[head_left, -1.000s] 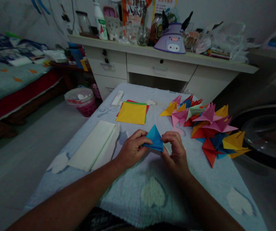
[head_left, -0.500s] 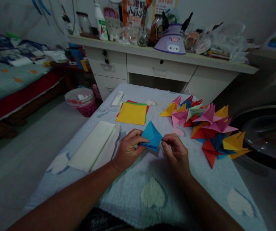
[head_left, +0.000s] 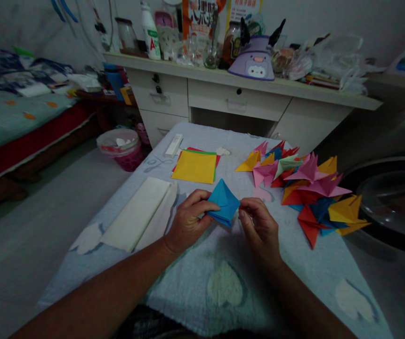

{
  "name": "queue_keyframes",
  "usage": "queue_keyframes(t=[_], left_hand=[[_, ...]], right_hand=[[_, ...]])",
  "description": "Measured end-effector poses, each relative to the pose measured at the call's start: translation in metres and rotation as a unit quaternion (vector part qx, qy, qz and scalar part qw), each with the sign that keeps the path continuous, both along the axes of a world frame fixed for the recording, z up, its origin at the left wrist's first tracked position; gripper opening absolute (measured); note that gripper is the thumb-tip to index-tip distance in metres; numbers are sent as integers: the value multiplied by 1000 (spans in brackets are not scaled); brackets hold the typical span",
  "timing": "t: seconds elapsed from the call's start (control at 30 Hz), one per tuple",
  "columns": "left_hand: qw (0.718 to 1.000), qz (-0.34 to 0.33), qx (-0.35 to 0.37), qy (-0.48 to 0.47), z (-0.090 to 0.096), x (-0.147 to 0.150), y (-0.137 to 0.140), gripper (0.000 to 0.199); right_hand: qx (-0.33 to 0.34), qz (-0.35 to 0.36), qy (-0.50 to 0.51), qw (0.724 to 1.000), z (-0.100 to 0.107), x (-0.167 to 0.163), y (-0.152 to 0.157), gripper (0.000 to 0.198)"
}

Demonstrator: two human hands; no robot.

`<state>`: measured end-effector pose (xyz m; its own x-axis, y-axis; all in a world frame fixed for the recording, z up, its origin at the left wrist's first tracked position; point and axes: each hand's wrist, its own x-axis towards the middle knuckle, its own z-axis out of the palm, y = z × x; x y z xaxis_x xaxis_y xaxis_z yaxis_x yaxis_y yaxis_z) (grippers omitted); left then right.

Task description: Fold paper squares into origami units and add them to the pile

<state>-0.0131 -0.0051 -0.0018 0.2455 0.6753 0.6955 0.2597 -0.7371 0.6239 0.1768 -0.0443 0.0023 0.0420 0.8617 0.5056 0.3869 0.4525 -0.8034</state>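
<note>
A folded piece of blue origami paper (head_left: pixel 224 202), diamond-shaped with several layers, is held above the cloth-covered table. My left hand (head_left: pixel 190 216) is closed on its left corner, thumb below and fingers on top. At the right corner, the thumb and index finger of my right hand (head_left: pixel 259 226) pinch the paper's edge; the exact contact is small and partly hidden. Just beyond the hands lies a stack of square paper sheets (head_left: pixel 193 167), yellow on top with red and green edges showing. To the right is a pile of folded paper cranes (head_left: pixel 308 188) in several colours.
On the table's left lie a folded whitish sheet (head_left: pixel 137 214) and a small white packet (head_left: pixel 174 145). A white drawer desk (head_left: pixel 216 94) crowded with jars and a purple visor (head_left: pixel 254 63) stands behind. A pink bin (head_left: pixel 126 157) is on the floor at left.
The view has shifted slightly. Both hands keep their hold on the blue paper, whose lower edge tilts a little differently; nothing was let go.
</note>
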Motion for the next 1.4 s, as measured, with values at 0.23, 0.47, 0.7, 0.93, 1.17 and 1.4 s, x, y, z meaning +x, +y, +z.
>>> queue_keyframes(t=[0.23, 0.47, 0.7, 0.93, 1.17, 1.4], left_hand=[[999, 20, -38, -18, -1, 2, 2, 21], [995, 18, -86, -46, -6, 3, 4, 11], [998, -5, -41, -51, -2, 2, 3, 22], [999, -11, -20, -50, -2, 2, 1, 25], [998, -16, -27, -56, 1, 3, 0, 24], [998, -19, -18, -62, 1, 2, 0, 17]], right_hand=[[7, 11, -9, 1000, 1, -1, -3, 25], [11, 28, -26, 999, 1, -2, -3, 33], [23, 51, -34, 998, 1, -1, -4, 38], [19, 75, -39, 996, 2, -2, -5, 44], [17, 105, -56, 993, 2, -4, -5, 51], [4, 132, -67, 989, -1, -5, -4, 55]])
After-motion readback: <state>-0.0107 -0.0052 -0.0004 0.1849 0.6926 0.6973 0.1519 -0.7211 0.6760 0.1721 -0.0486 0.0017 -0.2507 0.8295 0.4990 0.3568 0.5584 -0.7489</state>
